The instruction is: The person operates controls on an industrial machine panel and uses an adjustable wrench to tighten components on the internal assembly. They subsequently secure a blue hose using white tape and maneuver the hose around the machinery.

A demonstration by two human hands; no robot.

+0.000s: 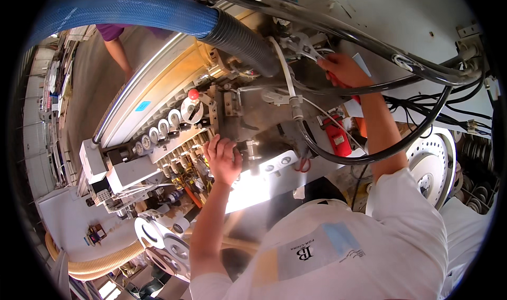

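Observation:
My right hand [346,70] is closed round the red handle of an adjustable wrench [305,47]. The wrench's silver jaws reach in among metal fittings on the machine, beside a pale hose [284,67]; whether they grip a nut I cannot tell. My left hand [224,157] rests on the machine's edge with its fingers bent and a little apart, holding nothing. Just right of it stands a small metal post [253,151]. Above the left hand are a lever with a red ball knob [193,94] and a row of round metal rollers [162,127].
A thick blue hose [132,9] arches across the upper left. Black cables [385,155] loop round my right forearm. A red box [337,136] and red-handled scissors [302,165] lie near the middle. Another person's arm [119,57] shows beyond the machine's rail.

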